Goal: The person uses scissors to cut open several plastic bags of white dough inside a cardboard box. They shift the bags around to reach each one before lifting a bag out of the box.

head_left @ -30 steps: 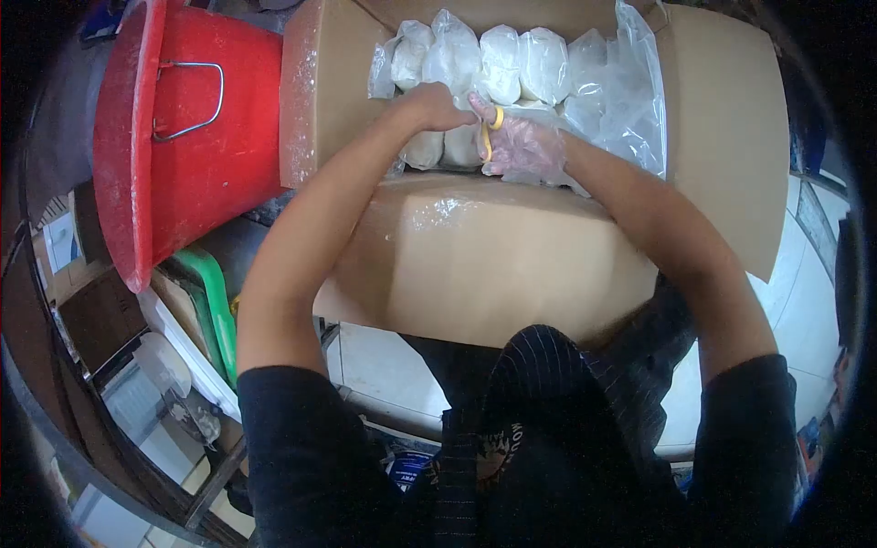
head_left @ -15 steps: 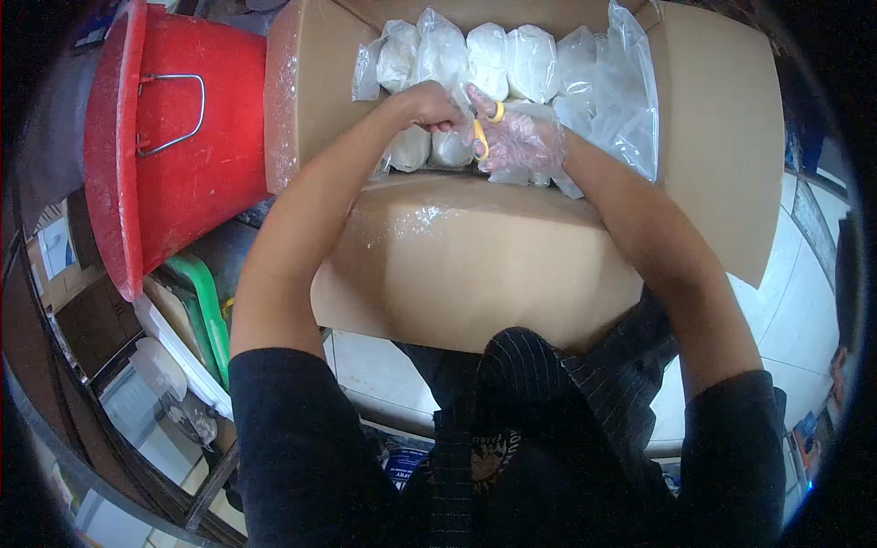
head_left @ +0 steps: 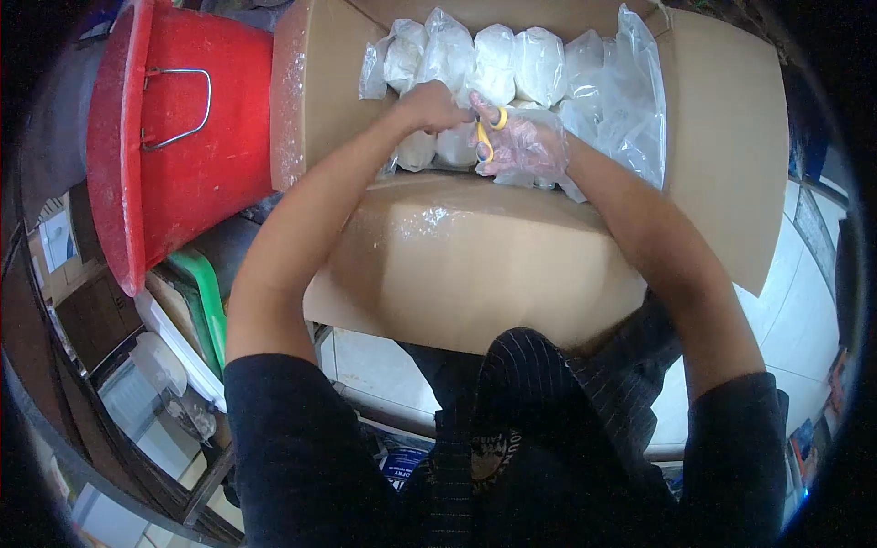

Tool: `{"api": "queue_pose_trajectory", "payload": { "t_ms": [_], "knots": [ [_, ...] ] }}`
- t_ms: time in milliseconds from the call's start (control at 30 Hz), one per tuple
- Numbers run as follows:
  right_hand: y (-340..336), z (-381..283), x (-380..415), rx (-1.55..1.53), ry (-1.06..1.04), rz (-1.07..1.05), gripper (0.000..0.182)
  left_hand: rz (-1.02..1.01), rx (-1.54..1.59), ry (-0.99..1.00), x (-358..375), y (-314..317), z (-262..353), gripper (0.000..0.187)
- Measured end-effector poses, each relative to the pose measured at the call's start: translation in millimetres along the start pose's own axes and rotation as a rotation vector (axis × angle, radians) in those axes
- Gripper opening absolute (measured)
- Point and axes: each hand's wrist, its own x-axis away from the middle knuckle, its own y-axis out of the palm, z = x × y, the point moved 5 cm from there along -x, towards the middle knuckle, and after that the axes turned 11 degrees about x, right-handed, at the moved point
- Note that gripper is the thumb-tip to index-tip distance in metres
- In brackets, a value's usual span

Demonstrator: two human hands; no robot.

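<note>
Scissors [head_left: 485,139] with yellow handles are in my right hand [head_left: 528,146], which wears a clear plastic glove, with a thumb and fingers at the handle loops. The blades point left and are mostly hidden. Close by on the left, my bare left hand [head_left: 440,106] is closed, pinching what looks like the clear plastic top of a bag. Both hands are over an open cardboard box [head_left: 475,260]. Bags of white powder [head_left: 539,66] stand in it in rows, partly covered by my hands.
Loose clear plastic [head_left: 639,100] rises at the box's right side. Left of the box lies a red tub [head_left: 196,119] on its side, with a metal handle. Below it are a green-rimmed tray [head_left: 203,292] and clear containers [head_left: 151,402]. White floor tiles [head_left: 375,365] show below.
The whole view has shifted slightly. My left hand has come a little closer to the scissors in my right hand, and its fingers have turned slightly.
</note>
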Motion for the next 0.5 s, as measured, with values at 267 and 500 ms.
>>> {"api": "queue_pose_trajectory", "payload": {
  "t_ms": [267, 500],
  "knots": [
    [6, -4, 8, 0.008, -0.126, 0.019, 0.052, 0.226, -0.145, 0.324, -9, -2, -6, 0.026],
    [11, -2, -3, -0.098, -0.072, -0.028, 0.051, 0.080, 0.114, 0.217, 4, -1, -17, 0.023]
  ]
}}
